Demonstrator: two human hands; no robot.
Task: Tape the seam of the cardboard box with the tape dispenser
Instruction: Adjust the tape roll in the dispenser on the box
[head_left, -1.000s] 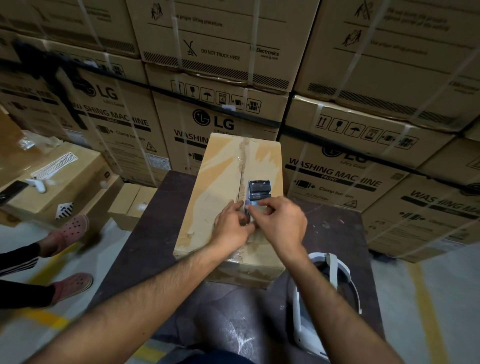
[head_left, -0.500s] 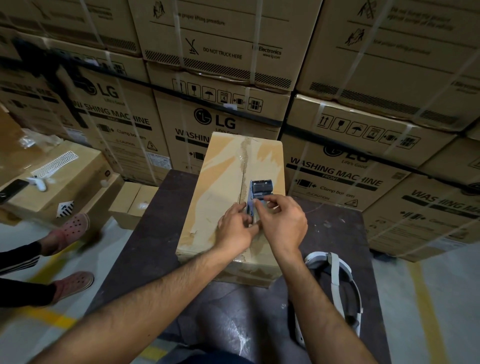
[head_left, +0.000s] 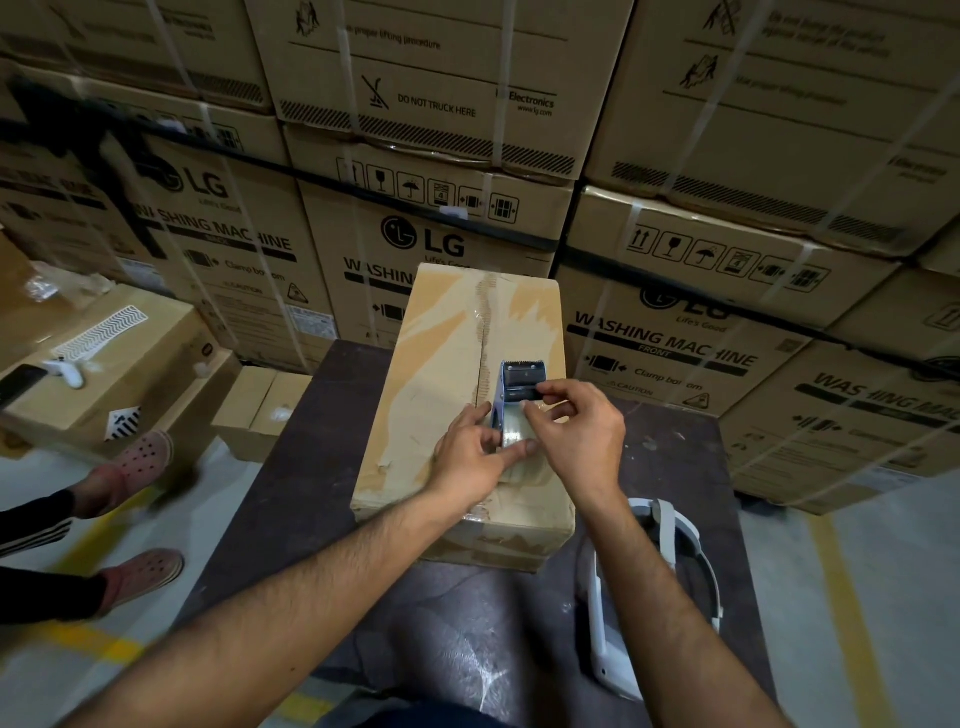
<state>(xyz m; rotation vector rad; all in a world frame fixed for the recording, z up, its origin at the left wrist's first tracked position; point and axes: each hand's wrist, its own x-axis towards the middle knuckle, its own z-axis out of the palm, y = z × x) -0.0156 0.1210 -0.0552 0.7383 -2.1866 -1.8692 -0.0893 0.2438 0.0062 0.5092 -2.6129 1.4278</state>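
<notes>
Blue-grey metal is held between both hands. The left hand is curled against the near left flank of the tape dispenser, one finger laid across the clear roll. The right hand is pinched on the dispenser's black head from the right.

The dispenser is set on top of the cardboard box, in its nearer half, with the toothed edge pointed away from the person. The seam is seen as a dark line along the box's long axis, straight away from the hands toward the far edge, where a rough strip of old tape residue is visible. The dispenser is placed just to the right of that line, roughly parallel with it.

The coming stroke is judged to turn on this alignment: travel is needed along the seam, lengthwise. The right hand is reached further forward, so guidance is likely to be given by it. Whether the near stretch of seam is already covered cannot be told, since it is hidden under the hands.

The box is rested on a dark table, with a white headset beside it and stacked cartons behind.
</notes>
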